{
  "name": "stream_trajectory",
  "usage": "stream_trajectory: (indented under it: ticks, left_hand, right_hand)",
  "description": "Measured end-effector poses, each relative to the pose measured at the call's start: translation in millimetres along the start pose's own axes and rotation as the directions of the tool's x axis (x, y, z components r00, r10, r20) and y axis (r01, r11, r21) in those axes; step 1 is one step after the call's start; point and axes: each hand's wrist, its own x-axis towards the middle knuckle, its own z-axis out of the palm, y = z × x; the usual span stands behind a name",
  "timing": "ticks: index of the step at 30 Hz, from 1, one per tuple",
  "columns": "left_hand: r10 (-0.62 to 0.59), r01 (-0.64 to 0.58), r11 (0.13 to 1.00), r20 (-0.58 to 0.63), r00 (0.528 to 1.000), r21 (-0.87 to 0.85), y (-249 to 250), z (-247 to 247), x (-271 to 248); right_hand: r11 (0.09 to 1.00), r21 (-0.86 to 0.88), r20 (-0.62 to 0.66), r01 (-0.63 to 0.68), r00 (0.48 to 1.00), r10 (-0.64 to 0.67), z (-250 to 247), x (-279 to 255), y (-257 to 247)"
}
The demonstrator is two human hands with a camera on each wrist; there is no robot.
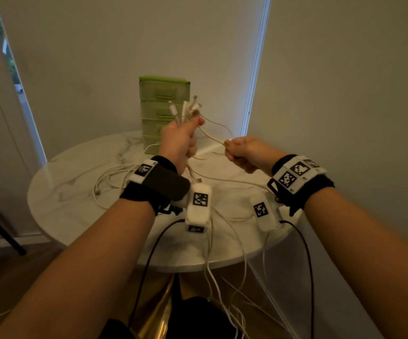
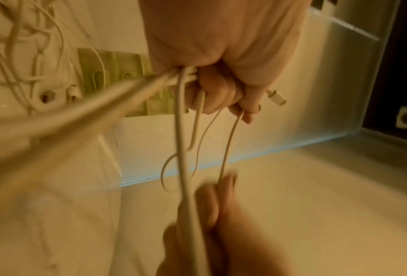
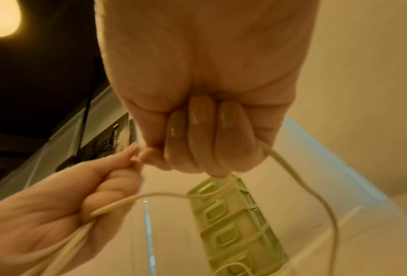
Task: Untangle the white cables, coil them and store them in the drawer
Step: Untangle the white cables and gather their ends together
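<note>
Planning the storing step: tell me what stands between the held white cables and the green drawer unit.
No object does. The left hand holds the bundle of white cables in the air right in front of the green plastic drawer unit. All its visible drawers look shut, and cables still trail across the round white marble table.

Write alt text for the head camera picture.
A left hand holds a bunch of white cables upright while the right hand pulls one strand sideways, above a round marble table with a green drawer unit behind.

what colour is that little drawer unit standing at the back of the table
Light green drawer unit, translucent-looking fronts; clearest in the head view.
</note>
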Motion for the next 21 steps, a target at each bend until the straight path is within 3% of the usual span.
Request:
stream_trajectory:
  ticks: [4,7,10,15,18,21]
  left_hand:
    - [0.038,-0.047,0.997,-0.142,0.989,-0.061,10,-25,10]
    - [0.051,-0.058,0.997,-0.159,0.986,-0.042,14,-34,13]
    - [0.06,-0.059,0.998,-0.088,0.994,0.016,12,-27,10]
    - [-0.031,0.018,0.996,0.154,0.988,0.086,-4,-11,-8]
    - [-0.061,0.017,0.983,0.237,0.969,0.184,-18,2,-21]
    - [-0.067,0.035,0.988,0.218,0.974,0.151,-21,12,-23]
  right_hand:
    - [0.998,-0.057,-0.118,-0.035,0.993,0.028,-32,-12,19]
    - [0.999,-0.025,-0.157,-0.049,0.987,0.044,-42,-18,29]
    - [0.999,0.053,-0.197,-0.005,0.98,0.015,-37,-15,28]
    - [0.989,0.108,-0.278,0.101,0.958,-0.068,-21,-6,16]
    - [0.991,0.07,-0.203,0.113,0.974,-0.097,-13,-6,8]
    - [0.997,0.026,-0.075,0.077,0.994,-0.075,-9,-14,4]
